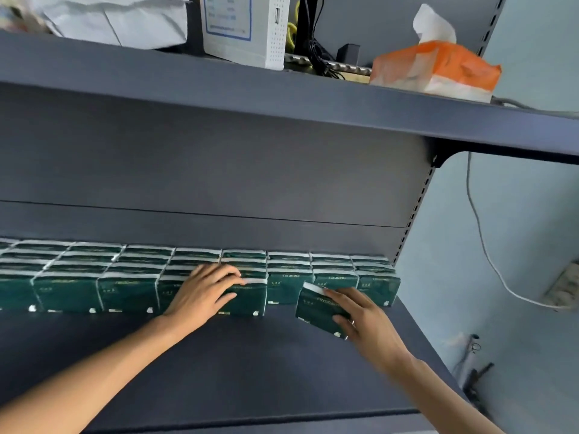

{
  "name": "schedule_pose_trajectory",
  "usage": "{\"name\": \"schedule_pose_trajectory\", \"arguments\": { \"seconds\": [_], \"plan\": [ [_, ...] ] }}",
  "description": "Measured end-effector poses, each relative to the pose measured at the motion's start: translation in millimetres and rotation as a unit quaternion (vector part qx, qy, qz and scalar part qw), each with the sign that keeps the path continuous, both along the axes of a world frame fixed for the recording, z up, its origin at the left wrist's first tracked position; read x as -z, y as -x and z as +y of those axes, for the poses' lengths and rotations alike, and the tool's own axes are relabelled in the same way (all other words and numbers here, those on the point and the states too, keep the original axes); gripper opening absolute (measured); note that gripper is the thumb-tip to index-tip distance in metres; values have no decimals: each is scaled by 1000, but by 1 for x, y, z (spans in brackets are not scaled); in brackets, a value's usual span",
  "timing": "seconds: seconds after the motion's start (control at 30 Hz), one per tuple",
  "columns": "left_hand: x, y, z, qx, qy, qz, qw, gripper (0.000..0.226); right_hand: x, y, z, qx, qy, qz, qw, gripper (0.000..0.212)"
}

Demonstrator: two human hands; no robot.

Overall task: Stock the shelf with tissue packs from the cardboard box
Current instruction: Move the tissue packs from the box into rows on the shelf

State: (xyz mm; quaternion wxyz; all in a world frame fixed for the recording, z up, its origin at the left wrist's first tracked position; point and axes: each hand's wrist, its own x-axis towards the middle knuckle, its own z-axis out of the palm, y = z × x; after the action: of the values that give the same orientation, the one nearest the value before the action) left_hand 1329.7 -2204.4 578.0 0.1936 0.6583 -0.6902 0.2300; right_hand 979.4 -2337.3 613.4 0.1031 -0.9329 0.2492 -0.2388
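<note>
Glossy green tissue pack point(319, 308) in right hand point(366, 321), tilted.

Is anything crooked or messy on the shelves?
Yes. One dark green tissue pack sits tilted in front of the tidy rows of dark green packs, not lined up; the right hand grips it. On the upper grey shelf, an opened orange-and-white tissue pack looks crumpled, a tissue sticking out.

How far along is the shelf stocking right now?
Done: green tissue packs fill several rows along the back of the shelf. In hand: the right hand grips one more pack, tilted, ahead of the front row; the left hand rests on that row. Left: the shelf's front strip is bare. The box is out of view.
</note>
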Motion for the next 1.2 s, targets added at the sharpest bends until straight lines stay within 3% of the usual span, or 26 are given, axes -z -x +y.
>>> {"name": "schedule_pose_trajectory", "arguments": {
  "seconds": [0.4, 0.7, 1.03, 1.2],
  "plan": [
    [5, 8, -5, -70, -1, 5, 998, 33, 14, -38, -34, -53, -6, 23, 998, 53],
    [12, 3, -4, -65, -17, -5, 998, 34, 32, -80, -53, -97, 16, -6, 995, 53],
    [15, -1, 0, -80, -65, 21, 994, 46, 51, -95, -68, -95, 176, -28, 979, 56],
    [13, 0, -2, -79, -66, 34, 994, 46, 59, -95, -76, -122, 154, -17, 980, 61]
  ]
}}
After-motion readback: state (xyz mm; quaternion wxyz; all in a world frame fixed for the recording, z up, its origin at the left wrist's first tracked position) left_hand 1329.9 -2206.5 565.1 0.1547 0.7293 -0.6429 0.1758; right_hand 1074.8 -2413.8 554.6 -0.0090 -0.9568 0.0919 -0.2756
